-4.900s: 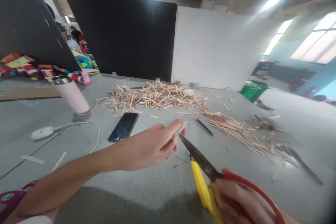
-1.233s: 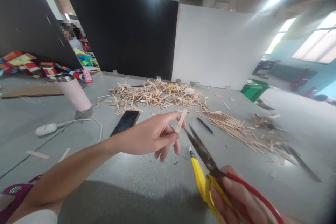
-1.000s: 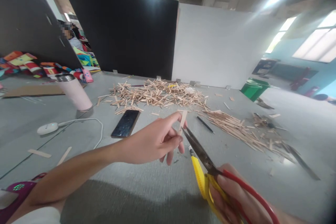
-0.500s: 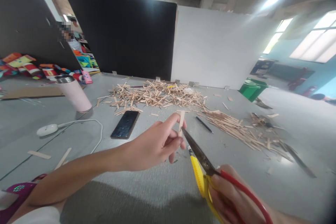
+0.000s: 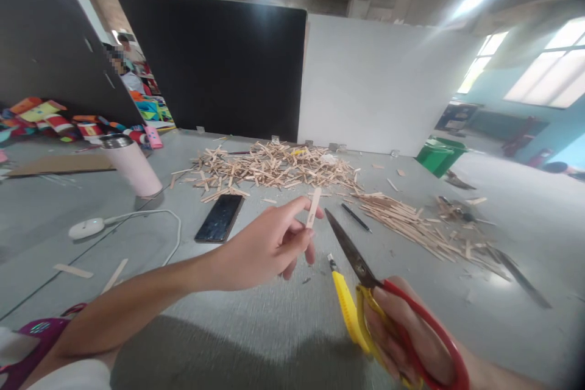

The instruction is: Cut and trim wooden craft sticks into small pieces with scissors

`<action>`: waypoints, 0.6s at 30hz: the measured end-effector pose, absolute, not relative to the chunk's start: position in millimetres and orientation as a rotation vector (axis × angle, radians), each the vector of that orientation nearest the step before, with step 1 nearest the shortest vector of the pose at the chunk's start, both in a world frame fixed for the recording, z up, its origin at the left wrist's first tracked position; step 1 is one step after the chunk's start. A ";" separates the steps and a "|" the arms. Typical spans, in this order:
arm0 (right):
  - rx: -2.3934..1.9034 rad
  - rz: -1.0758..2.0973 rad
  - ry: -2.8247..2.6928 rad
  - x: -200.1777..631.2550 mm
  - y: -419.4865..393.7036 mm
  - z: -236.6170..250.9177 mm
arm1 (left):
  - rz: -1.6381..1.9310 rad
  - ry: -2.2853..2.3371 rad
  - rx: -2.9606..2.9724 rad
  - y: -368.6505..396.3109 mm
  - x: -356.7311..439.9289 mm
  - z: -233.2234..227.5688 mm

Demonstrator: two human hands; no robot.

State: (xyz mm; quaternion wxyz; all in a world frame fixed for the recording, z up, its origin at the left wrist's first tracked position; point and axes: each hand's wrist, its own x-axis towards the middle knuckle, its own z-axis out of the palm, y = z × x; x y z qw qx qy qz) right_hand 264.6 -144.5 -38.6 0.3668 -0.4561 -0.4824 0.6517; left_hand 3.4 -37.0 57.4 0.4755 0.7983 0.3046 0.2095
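Note:
My left hand (image 5: 278, 237) pinches a short flat wooden stick (image 5: 314, 207) between thumb and fingers, its upper end sticking up. A small dark mark shows on the stick. In my right hand (image 5: 397, 329) is a pair of scissors (image 5: 350, 247) with one red and one yellow handle. Their dark blades look closed, and the tip lies just right of the stick, apart from it. Below the blades a yellow utility knife (image 5: 345, 304) rests on the table, partly behind the scissors' handles.
A heap of cut wooden pieces (image 5: 269, 167) lies at the back, with long sticks (image 5: 406, 222) to the right. Around them are a black pen (image 5: 356, 217), a phone (image 5: 219, 218), a pink bottle (image 5: 132, 164), a white corded mouse (image 5: 86, 228) and a green bin (image 5: 439, 156).
The scissors' tip has come away from the stick and sits to its right. My left hand has shifted slightly left and up, with the stick tilted more to the right.

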 end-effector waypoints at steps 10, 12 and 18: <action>-1.075 1.563 -1.405 276.1 -151.8 -24.7 | 0.590 0.772 2.019 -44.2 -1.9 70.2; -1.109 1.576 -1.429 276.7 -152.6 -23.6 | 0.579 0.776 2.017 -45.3 -2.4 70.9; -1.200 1.567 -1.464 275.5 -154.7 -17.8 | 0.591 0.751 1.960 -46.3 -5.0 70.1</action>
